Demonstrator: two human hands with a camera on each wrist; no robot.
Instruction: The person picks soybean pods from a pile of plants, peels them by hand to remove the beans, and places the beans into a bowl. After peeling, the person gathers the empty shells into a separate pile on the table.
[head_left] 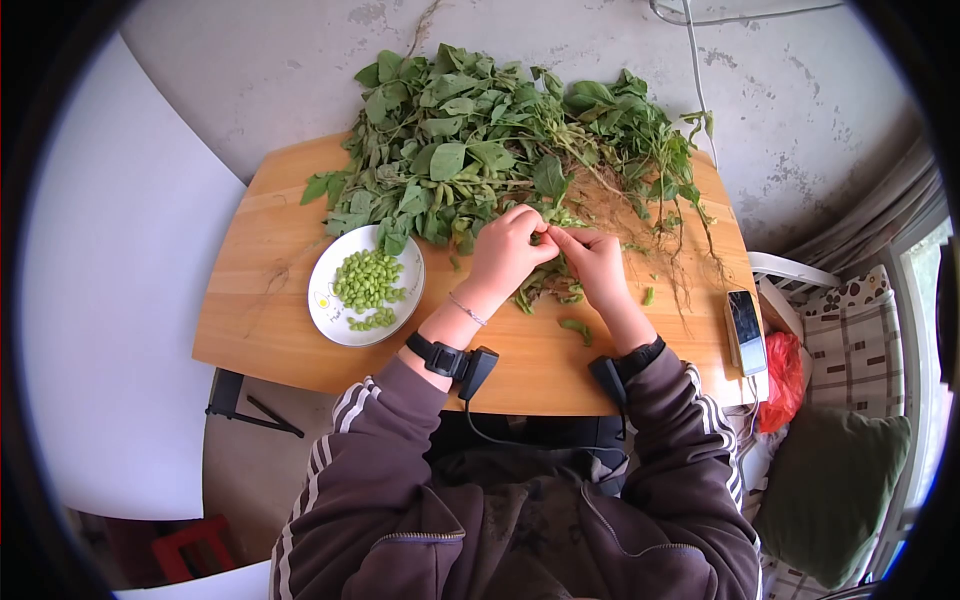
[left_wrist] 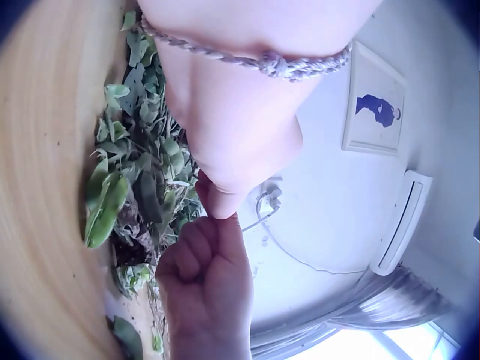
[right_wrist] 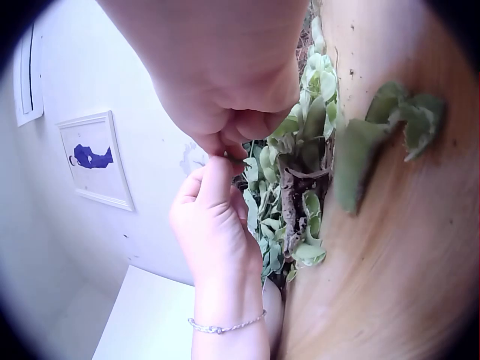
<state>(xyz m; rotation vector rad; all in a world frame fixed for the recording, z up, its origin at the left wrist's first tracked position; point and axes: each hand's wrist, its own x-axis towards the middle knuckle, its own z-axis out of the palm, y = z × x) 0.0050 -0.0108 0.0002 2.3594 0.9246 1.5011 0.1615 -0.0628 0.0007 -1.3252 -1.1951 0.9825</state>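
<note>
Fingertips of my left hand (head_left: pixel 508 252) and right hand (head_left: pixel 598 270) meet over the table, in front of the leafy pile. Between them they pinch a green soybean pod (right_wrist: pixel 236 160), mostly hidden by the fingers; only a sliver shows in the right wrist view. Fingers of both hands are curled in. Beneath the hands lie loose pods and split shells (head_left: pixel 530 292). One opened shell (head_left: pixel 576 328) rests nearer the front edge. To the left of my left hand, a white plate (head_left: pixel 408 262) holds many shelled green beans (head_left: pixel 366 280).
Uprooted soybean plants (head_left: pixel 450 125) with leaves, pods and roots cover the back of the wooden table (head_left: pixel 255 310). A phone (head_left: pixel 745 328) stands at the right edge, beside a red plastic bag (head_left: pixel 785 380). The wall (head_left: pixel 300 60) rises directly behind the pile.
</note>
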